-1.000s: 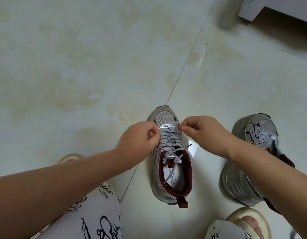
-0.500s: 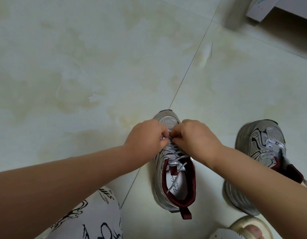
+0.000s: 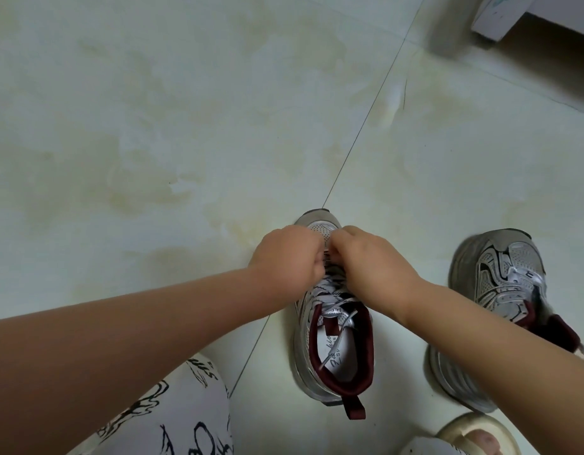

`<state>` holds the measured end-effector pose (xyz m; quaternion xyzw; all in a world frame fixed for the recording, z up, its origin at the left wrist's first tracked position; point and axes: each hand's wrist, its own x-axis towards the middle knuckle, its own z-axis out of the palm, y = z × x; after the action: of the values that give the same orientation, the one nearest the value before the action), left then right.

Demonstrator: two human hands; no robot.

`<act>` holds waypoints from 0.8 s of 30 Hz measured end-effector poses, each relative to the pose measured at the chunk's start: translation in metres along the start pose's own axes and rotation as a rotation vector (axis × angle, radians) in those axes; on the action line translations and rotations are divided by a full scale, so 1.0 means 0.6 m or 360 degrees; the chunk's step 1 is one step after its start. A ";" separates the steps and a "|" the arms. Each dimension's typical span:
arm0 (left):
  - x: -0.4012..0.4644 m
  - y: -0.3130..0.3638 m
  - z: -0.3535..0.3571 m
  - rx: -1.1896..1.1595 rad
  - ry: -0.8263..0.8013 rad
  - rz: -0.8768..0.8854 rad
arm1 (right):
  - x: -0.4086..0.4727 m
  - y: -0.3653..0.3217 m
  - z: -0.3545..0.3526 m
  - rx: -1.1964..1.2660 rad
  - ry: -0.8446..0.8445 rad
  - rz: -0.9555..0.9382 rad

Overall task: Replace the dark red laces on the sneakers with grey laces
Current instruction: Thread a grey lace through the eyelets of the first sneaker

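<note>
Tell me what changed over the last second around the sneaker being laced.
The left hand and right hand, apart at either side of the grey lace a second ago, came together over the lower eyelets of the middle silver sneaker with dark red lining, fingers curled at the lace. The loose lace end stays inside the shoe; the second silver sneaker stays put on the pale tiled floor.

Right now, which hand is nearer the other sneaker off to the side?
Right. The right hand works nearer the side sneaker; the left hand is farther across the middle sneaker.
</note>
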<state>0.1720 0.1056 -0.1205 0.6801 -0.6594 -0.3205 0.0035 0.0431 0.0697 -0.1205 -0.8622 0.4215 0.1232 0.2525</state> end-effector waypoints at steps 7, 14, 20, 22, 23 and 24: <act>-0.019 -0.026 0.023 -0.0301 0.0108 0.0192 | -0.025 0.021 0.018 0.0679 0.0119 0.0226; -0.014 -0.015 0.020 -0.0211 0.0086 0.0180 | -0.021 0.011 0.001 0.0593 0.0042 0.0243; -0.012 -0.014 0.019 -0.0106 0.0084 0.0196 | -0.015 0.011 0.009 0.0150 0.0068 0.0130; -0.016 -0.016 0.024 -0.0154 0.0097 0.0164 | -0.021 0.013 0.012 0.0313 0.0105 0.0162; -0.017 -0.017 0.025 -0.0184 0.0104 0.0148 | -0.025 0.014 0.010 0.0397 0.0132 0.0163; -0.019 -0.017 0.024 -0.0213 0.0113 0.0139 | -0.029 0.016 0.008 0.0469 0.0161 0.0150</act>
<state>0.1758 0.1231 -0.1317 0.6598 -0.6650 -0.3391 0.0863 0.0247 0.0785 -0.1202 -0.8004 0.4870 0.0282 0.3485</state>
